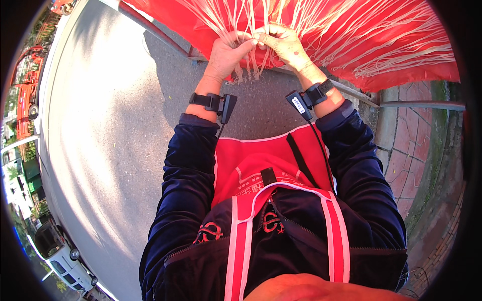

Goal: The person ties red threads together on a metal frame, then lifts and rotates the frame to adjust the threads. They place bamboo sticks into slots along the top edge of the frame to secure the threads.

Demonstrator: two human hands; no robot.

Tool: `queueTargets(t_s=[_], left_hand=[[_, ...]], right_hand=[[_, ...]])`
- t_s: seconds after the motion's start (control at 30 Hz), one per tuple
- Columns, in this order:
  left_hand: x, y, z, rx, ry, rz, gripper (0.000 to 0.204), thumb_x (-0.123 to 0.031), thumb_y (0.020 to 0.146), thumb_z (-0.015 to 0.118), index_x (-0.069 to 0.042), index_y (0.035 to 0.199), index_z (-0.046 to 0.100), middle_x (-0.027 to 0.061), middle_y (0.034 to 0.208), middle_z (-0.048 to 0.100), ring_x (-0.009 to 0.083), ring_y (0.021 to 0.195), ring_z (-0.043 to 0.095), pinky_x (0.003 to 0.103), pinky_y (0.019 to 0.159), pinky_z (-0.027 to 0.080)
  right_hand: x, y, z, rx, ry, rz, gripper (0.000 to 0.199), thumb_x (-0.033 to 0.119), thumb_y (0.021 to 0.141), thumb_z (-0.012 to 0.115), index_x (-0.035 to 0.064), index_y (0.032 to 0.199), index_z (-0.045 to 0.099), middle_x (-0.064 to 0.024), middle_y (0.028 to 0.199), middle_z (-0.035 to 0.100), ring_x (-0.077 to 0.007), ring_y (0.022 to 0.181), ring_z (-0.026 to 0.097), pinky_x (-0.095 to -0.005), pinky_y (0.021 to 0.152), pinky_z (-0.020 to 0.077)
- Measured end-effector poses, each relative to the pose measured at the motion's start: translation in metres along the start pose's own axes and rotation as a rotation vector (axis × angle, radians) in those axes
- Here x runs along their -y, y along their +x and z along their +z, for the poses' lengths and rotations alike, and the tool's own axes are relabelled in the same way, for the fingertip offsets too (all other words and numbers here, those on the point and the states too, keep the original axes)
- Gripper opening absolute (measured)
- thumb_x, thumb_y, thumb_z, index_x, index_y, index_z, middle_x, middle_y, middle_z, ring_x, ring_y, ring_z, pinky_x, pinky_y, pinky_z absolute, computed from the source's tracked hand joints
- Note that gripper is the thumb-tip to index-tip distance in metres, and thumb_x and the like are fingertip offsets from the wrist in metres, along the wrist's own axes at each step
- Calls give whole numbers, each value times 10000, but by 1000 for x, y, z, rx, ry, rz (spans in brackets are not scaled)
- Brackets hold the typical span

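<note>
Your left hand [228,52] and right hand [287,46] were fingertip to fingertip, both pinching pale strands [255,66]. Those strands lay across the red cloth [427,71], tufted ends hanging below your hands.

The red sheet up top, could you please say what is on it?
Pale strands fan out over the red sheet; the left hand and right hand pinch some near its lower edge. The sheet directly beneath strands and hands is hidden.

wears navy velvety jacket [187,168] with zip [270,200], reddish embroidery [272,222]; red apron [251,150], white-edged straps [240,246]; black wristbands [203,101] bearing black boxes [229,108], one with white label [298,104], thin black cables [322,145].
</note>
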State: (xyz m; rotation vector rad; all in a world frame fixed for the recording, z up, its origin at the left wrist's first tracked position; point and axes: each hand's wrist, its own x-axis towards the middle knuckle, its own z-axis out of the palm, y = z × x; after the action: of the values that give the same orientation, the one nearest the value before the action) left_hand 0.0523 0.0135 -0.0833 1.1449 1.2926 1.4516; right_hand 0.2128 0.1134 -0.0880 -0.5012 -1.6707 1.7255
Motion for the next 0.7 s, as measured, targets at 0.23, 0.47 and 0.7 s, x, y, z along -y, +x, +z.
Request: queueTargets(t_s=[0.23, 0.47, 0.7], left_hand=[[4, 3, -3, -90, 14, 53, 95, -132, 910, 711, -49, 953, 728, -22, 777, 660, 46, 656, 568, 200, 612, 458], [4, 7, -13, -47, -146, 34, 124, -146, 949, 644, -42, 910, 700, 30, 784, 697, 61, 635, 595, 201, 611, 472], [-6, 1, -40, -59, -190, -28, 132, -183, 979, 569, -87, 931, 645, 56, 863, 733, 55, 630, 609, 195, 588, 495]], right_hand=[[0, 1, 3, -100, 24, 94, 131, 157, 927, 706, 47, 991, 733, 20, 852, 677, -61, 755, 580, -228, 729, 485], [6, 0, 1, -154, 63, 95, 130, 136, 931, 687, 38, 1010, 717, -18, 917, 713, -106, 838, 654, -256, 803, 535], [5, 1, -18, -195, 407, 11, 115, 123, 952, 626, 31, 997, 679, -80, 906, 718, -195, 882, 707, -343, 863, 574]])
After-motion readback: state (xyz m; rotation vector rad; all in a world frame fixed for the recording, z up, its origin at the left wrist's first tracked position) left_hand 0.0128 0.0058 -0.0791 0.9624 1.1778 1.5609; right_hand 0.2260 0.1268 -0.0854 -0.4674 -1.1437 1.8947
